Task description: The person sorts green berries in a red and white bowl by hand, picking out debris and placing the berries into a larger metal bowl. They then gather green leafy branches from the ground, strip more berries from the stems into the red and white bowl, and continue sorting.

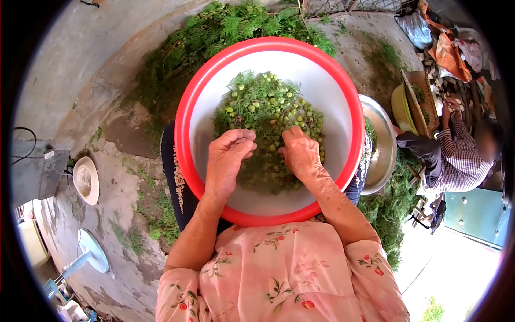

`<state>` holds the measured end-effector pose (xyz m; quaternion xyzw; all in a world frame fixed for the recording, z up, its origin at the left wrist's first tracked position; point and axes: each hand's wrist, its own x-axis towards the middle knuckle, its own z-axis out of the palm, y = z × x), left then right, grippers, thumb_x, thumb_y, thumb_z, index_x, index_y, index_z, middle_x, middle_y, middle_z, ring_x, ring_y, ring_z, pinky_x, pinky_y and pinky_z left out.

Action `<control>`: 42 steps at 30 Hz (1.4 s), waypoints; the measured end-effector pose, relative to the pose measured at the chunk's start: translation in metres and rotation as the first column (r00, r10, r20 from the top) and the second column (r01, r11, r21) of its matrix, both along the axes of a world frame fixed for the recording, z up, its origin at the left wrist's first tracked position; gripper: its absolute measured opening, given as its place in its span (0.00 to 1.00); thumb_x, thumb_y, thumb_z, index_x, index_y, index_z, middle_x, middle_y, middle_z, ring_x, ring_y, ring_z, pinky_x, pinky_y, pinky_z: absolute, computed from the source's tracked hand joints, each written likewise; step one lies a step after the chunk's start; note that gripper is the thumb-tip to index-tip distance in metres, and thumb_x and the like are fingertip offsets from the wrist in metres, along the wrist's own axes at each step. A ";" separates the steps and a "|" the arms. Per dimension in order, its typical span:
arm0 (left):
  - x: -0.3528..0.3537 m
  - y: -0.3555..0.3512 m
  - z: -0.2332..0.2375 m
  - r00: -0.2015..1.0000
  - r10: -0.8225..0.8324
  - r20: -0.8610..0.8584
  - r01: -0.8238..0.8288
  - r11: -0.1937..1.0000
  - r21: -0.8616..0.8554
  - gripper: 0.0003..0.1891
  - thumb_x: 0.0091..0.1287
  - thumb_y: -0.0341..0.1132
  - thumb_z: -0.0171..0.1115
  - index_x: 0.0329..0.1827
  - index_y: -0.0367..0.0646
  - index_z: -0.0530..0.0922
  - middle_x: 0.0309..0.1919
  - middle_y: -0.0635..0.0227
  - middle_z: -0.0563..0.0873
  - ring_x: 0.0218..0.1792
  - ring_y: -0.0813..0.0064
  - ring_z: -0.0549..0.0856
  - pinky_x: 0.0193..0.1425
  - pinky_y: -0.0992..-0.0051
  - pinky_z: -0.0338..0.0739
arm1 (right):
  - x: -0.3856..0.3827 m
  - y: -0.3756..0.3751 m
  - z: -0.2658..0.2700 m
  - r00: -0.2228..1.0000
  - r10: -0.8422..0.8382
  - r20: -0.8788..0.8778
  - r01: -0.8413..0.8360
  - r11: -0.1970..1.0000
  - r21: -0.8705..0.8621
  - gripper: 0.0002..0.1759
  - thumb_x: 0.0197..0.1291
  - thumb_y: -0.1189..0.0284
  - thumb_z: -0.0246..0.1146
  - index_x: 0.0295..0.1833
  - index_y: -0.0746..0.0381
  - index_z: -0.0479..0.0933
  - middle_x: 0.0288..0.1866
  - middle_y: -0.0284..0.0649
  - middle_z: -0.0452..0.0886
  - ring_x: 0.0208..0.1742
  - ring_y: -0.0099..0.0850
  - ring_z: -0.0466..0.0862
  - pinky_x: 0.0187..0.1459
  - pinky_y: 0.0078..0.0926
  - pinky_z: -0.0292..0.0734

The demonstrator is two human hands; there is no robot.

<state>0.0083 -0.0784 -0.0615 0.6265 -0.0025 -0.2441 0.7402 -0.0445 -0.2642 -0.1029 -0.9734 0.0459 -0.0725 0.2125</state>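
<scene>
A large basin with a red rim (188,70) and white inside rests on my lap. In it lies a heap of feathery green sprigs (260,102) mixed with small round green cones (306,115). My left hand (230,158) is over the left part of the heap, its fingers curled in toward the thumb; whatever is between them is too small to make out. To the right, my right hand (301,153) reaches down into the heap with bent fingers pressed together. Its fingertips touch the greens, and what they grip is hidden.
A metal bowl (383,155) stands against the basin's right side. Cut green branches (188,43) lie behind the basin. A person (461,150) sits at the right near a yellow tub (401,110). A fan (94,250) and a hat (86,180) are at the left.
</scene>
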 end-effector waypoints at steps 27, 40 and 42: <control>-0.001 -0.001 0.000 0.999 -0.051 -0.019 0.052 0.998 0.020 0.10 0.65 0.27 0.58 0.47 0.37 0.81 0.41 0.67 0.85 0.40 0.76 0.84 0.44 0.77 0.78 | 0.011 -0.007 -0.007 0.992 -0.117 -0.044 0.121 0.807 0.578 0.08 0.58 0.78 0.61 0.43 0.67 0.78 0.33 0.41 0.82 0.34 0.29 0.82 0.37 0.24 0.76; -0.001 -0.001 -0.001 0.995 -0.098 0.002 0.098 0.995 0.035 0.10 0.65 0.27 0.58 0.47 0.36 0.81 0.40 0.66 0.84 0.39 0.76 0.83 0.44 0.78 0.78 | 0.006 -0.004 -0.010 0.993 -0.119 0.022 0.088 0.834 0.544 0.13 0.54 0.80 0.66 0.47 0.66 0.79 0.29 0.40 0.80 0.29 0.27 0.80 0.32 0.26 0.76; -0.001 -0.002 -0.002 0.995 -0.104 0.006 0.104 0.994 0.039 0.10 0.65 0.27 0.59 0.47 0.36 0.81 0.40 0.66 0.84 0.39 0.76 0.83 0.44 0.78 0.78 | 0.012 0.000 -0.017 0.979 -0.083 0.185 0.002 0.916 0.401 0.12 0.53 0.80 0.66 0.45 0.66 0.79 0.29 0.43 0.80 0.29 0.32 0.80 0.34 0.29 0.76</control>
